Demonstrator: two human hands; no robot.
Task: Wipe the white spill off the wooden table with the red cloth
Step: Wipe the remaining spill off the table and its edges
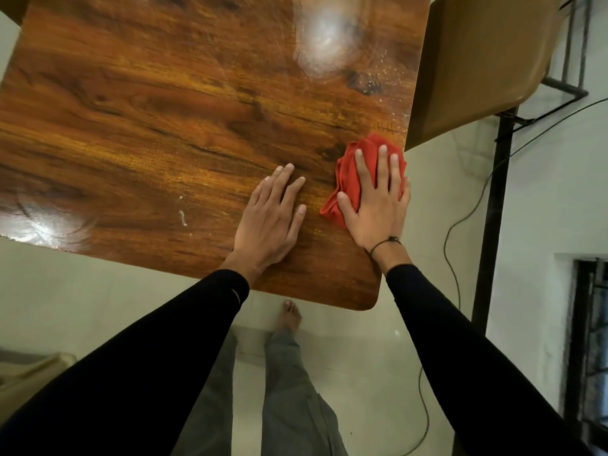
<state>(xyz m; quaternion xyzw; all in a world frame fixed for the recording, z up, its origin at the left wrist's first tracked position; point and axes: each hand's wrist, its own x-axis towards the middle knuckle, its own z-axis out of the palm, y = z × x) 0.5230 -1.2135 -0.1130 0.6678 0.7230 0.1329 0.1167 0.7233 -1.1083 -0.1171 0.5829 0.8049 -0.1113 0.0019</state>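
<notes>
A person in black long sleeves leaned over a wooden table (148, 103), both hands flat on its surface near the front right corner. The right hand (378, 199) lay palm-down on a bunched red cloth (348, 179), fingers straight and spread across the fabric, pressing it to the wood rather than gripping it; the thumb rested along the cloth's left fold. The cloth sat at the table's right edge, showing beyond the fingertips and to the left of the palm. The left hand (273, 218) rested open just beside it, fingers straight on bare wood, a narrow strip of tabletop separating it from the cloth.

A hazy white spill (324, 37), with scattered specks to its right, remained farther back on the table, well apart from the cloth and both hands. A short white streak (183, 218) marked the wood to the left of the left hand. A tan chair (477, 60) stood against the table's right side, and a dark cable (460, 222) trailed over the pale floor beneath it. The person's bare foot (289, 319) showed below the table's front edge.
</notes>
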